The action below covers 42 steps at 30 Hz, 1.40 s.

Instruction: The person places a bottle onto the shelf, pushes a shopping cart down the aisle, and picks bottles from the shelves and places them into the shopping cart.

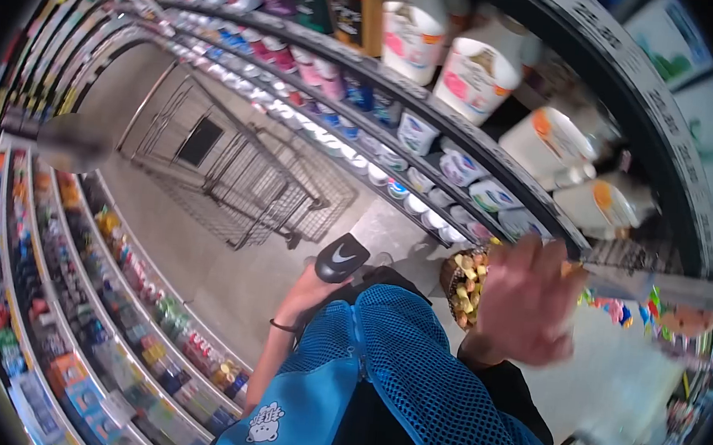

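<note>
My left hand [310, 293] is closed around a black bottle [341, 259] with a white swoosh mark on its front, held low in front of my body. A dark band circles that wrist. My right hand [532, 301] is raised near the shelf's lower right end, blurred by motion, its fingers loosely apart and nothing visible in them. Nearest to it are white bottles with orange labels [591, 201], lying tilted on the shelf, and white tubs [494, 195] on the level below.
A wire shopping cart [234, 169] stands in the aisle ahead. Stocked shelves [113, 286] curve along the left. Large white jugs [481, 74] line the right shelf [435, 102]. Beyond my right hand is a basket of yellowish items [463, 287]. I wear a blue mesh vest [413, 346].
</note>
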{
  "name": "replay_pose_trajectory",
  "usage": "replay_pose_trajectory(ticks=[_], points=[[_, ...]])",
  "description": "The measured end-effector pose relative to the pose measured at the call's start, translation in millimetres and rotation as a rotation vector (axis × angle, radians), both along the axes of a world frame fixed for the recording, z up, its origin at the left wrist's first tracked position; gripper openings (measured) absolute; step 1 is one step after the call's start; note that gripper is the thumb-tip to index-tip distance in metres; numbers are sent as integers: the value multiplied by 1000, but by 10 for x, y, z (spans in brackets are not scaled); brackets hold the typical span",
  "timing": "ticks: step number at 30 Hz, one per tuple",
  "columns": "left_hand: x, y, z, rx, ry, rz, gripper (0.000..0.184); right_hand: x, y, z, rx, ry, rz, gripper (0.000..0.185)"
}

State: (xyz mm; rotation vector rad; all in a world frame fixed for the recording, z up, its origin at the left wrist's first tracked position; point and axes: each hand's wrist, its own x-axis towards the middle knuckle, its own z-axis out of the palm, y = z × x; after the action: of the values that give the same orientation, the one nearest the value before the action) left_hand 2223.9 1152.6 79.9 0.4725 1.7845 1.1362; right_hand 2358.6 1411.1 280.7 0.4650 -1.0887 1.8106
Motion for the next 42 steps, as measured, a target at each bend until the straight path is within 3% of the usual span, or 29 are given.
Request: replay_pose_trajectory(ticks=[1,4,6,8,11,14,17,20,23,29,32,35,38,39,42], points=[[-11,-37,-4,-6,5,33,41,-108,-85,83,49,45,112,38],[-33,-219,76,44,-103,131,46,-326,-578,629,-77,132,332,20],[-30,-411,-14,31,-43,180,46,-449,-878,929,-157,186,479,10],[-69,-607,-81,13,4,207,49,-545,-1038,1035,-191,219,583,8],[-140,-823,-67,99,-4,287,51,-704,-1056,1033,-205,30,830,5],[-283,-1046,-78,127,-32,319,50,-1021,-1259,904,-11,187,1279,5],[-525,-1263,-203,143,-18,308,49,-1285,-1661,927,-64,325,1115,8],[-748,-1474,-269,194,14,313,42,-1340,-1859,1090,-64,77,1232,6],[-1039,-1683,-226,269,-7,362,37,-1577,-2252,1163,-57,79,1000,6],[-1427,-2235,-107,239,18,391,38,-1796,-2954,1153,-178,63,886,5],[-1540,-2558,-400,242,29,368,38,-2102,-2958,1019,0,73,1122,7],[-1624,-2785,-513,197,-18,355,40,-2271,-3428,1074,83,272,935,11],[-1712,-2839,-472,234,31,406,44,-2399,-3494,1131,65,246,945,12],[-1748,-2874,-506,109,-19,385,45,-2434,-3475,1120,60,239,950,12],[-1842,-2804,-546,84,-25,398,42,-2564,-3390,1086,55,236,971,14]])
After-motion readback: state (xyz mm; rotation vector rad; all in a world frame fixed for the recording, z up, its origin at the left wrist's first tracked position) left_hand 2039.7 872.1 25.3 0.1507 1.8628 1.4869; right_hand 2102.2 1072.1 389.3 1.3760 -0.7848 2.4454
